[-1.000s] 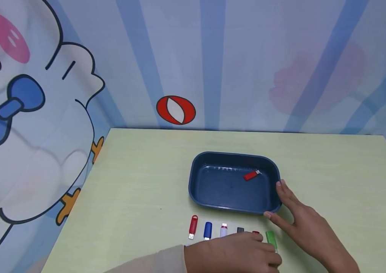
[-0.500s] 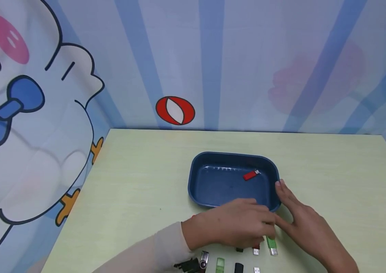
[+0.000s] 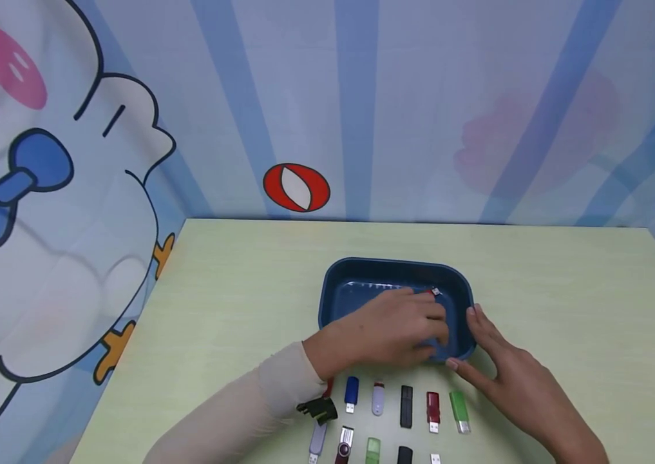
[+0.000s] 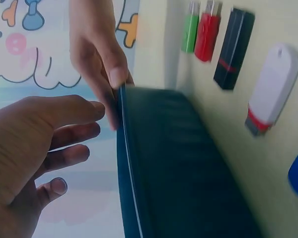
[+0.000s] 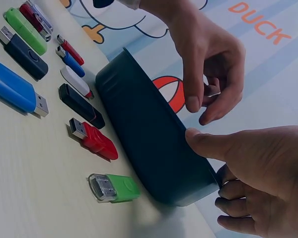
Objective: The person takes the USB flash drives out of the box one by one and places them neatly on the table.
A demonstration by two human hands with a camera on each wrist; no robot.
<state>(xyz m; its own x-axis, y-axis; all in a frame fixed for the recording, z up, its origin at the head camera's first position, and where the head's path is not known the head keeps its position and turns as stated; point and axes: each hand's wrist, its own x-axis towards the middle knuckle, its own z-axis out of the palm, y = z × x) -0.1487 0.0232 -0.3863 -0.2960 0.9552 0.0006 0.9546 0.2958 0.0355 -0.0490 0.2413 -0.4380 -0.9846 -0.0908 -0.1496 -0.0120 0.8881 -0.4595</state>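
Observation:
My left hand [image 3: 388, 328] is over the dark blue tray [image 3: 339, 283], its fingers loosely bent. In the left wrist view, thumb and fingers stand apart with nothing showing between them. Beneath the hand, a red USB stick [image 3: 434, 292] in the tray is mostly hidden. My right hand [image 3: 515, 380] holds the tray's near right corner, thumb at the front rim and fingers against the end wall. On the table before the tray lie USB sticks in rows, among them a green one [image 3: 459, 410], a dark red one [image 3: 433, 409], a black one [image 3: 406, 406] and a blue one [image 3: 351, 393].
Nearer the table's front edge is a second row with a pale green stick [image 3: 373, 450] and a black stick [image 3: 405, 455]. A dark piece [image 3: 318, 410] hangs at the left sleeve. A printed cloth [image 3: 408, 116] stands behind the table [image 3: 234, 290].
My left hand has moved from the rows of sticks, up past the tray's front rim, to above the tray's inside. The right hand has stayed at the corner.

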